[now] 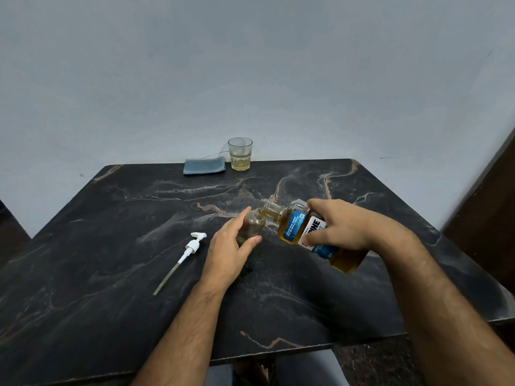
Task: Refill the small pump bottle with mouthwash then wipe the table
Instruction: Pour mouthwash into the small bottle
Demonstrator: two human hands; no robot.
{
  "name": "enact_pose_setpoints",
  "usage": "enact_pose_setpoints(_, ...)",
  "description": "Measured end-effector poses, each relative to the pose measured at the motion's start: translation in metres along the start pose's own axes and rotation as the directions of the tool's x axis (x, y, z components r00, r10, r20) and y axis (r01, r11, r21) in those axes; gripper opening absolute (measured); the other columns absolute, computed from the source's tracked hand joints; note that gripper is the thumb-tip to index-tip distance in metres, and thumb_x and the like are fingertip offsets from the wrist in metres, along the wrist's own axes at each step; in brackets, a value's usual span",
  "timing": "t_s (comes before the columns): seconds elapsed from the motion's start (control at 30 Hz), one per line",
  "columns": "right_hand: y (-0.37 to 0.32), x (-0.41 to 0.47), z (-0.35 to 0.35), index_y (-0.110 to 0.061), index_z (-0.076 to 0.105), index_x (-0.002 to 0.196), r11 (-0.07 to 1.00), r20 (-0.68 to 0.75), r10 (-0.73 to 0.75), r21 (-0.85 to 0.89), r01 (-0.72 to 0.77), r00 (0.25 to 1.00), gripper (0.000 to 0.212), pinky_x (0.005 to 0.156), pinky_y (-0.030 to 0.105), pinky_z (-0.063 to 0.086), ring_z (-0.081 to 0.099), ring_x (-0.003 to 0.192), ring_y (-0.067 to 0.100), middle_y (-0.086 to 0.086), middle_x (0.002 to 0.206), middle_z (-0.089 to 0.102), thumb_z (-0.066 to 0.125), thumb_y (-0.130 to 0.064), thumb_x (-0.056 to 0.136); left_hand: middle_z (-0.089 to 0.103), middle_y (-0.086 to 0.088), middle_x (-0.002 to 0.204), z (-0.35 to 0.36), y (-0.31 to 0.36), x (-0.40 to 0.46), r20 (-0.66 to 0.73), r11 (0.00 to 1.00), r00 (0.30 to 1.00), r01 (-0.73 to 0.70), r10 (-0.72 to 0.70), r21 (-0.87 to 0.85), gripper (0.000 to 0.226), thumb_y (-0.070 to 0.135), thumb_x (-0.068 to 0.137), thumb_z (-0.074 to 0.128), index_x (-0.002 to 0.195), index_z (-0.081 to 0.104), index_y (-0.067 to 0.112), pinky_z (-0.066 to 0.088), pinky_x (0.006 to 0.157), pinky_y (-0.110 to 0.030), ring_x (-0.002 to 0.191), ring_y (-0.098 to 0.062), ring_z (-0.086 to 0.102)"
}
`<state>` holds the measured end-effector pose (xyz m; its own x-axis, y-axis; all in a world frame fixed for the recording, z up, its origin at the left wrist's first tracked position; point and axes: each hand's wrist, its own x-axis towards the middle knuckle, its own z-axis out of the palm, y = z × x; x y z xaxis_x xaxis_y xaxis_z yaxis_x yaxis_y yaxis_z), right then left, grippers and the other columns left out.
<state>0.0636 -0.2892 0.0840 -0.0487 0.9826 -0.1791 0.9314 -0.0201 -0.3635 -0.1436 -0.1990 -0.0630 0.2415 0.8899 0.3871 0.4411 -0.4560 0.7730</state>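
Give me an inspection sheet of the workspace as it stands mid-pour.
Surface: dark marbled table, no spill visible.
Job's things: small pump bottle upright, open; mouthwash bottle tilted, neck at its mouth; pump head lying on the table to the left; folded blue cloth at the far edge.
Clutter: glass beside the cloth, a little yellowish liquid inside.
Grippers: left hand steadies the small bottle; right hand holds the mouthwash bottle.
Cables: thin wire-like line above the cloth, unclear.
Surroundings: plain pale wall; dark panel at right.
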Motion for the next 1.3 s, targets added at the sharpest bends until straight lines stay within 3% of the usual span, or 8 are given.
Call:
enact_pose_setpoints(0.17, -0.0001, 0.0003, -0.0011, -0.028, 0.045, 0.111, 1.0, 0.008, 0.007, -0.004, -0.007, 1.0, 0.037, 0.08, 0.03, 0.058, 0.066, 0.09, 0.012, -0.006, 0.104, 0.062, 0.069, -0.041, 0.087, 0.049, 0.027, 0.122, -0.0002, 0.0008, -0.0002, 0.001, 1.0, 1.0, -0.001, 0.001, -0.001, 0.07, 0.03, 0.083, 0.076, 0.144, 0.042, 0.041, 0.028, 0.091, -0.004, 0.108, 0.016, 0.045)
enact_pose_setpoints(0.37, -0.0003, 0.0008, -0.0033, -0.027, 0.046, 0.112, 1.0, 0.015, 0.007, 0.004, -0.007, 1.0, 0.037, 0.08, 0.029, 0.057, 0.066, 0.09, 0.012, -0.004, 0.105, 0.063, 0.07, -0.039, 0.087, 0.051, 0.024, 0.123, -0.0001, 0.0011, 0.0, 0.004, 1.0, 1.0, 0.01, -0.01, 0.002, 0.069, 0.03, 0.084, 0.075, 0.144, 0.042, 0.041, 0.035, 0.097, -0.015, 0.115, 0.005, 0.048)
enact_pose_setpoints(0.77, -0.0015, 0.0006, -0.005, -0.027, 0.045, 0.114, 1.0, 0.033, 0.014, 0.022, -0.015, 0.999, 0.037, 0.08, 0.028, 0.055, 0.066, 0.091, 0.012, -0.004, 0.105, 0.063, 0.07, -0.036, 0.088, 0.056, 0.01, 0.135, -0.0016, 0.0038, -0.0005, 0.018, 1.0, 1.0, 0.022, -0.023, 0.017, 0.071, 0.03, 0.085, 0.075, 0.146, 0.039, 0.04, 0.036, 0.099, -0.023, 0.117, 0.001, 0.046)
enact_pose_setpoints(1.13, -0.0011, -0.0002, -0.0053, -0.028, 0.046, 0.113, 0.999, 0.036, 0.016, 0.027, -0.017, 0.999, 0.037, 0.082, 0.03, 0.057, 0.066, 0.09, 0.012, -0.005, 0.104, 0.063, 0.07, -0.037, 0.087, 0.055, 0.011, 0.136, -0.0011, 0.0031, -0.0003, 0.017, 0.999, 1.0, 0.025, -0.025, 0.022, 0.072, 0.03, 0.085, 0.075, 0.146, 0.038, 0.04, 0.035, 0.098, -0.022, 0.117, 0.002, 0.044)
enact_pose_setpoints(1.3, -0.0025, -0.0005, -0.0065, -0.027, 0.045, 0.115, 0.999, 0.048, 0.023, 0.024, -0.024, 0.999, 0.038, 0.085, 0.033, 0.057, 0.066, 0.094, 0.014, -0.003, 0.108, 0.063, 0.069, -0.037, 0.088, 0.049, 0.023, 0.125, -0.0004, 0.0025, 0.0002, 0.019, 1.0, 0.999, 0.028, -0.028, 0.014, 0.072, 0.03, 0.084, 0.075, 0.145, 0.038, 0.041, 0.033, 0.095, -0.018, 0.115, 0.004, 0.044)
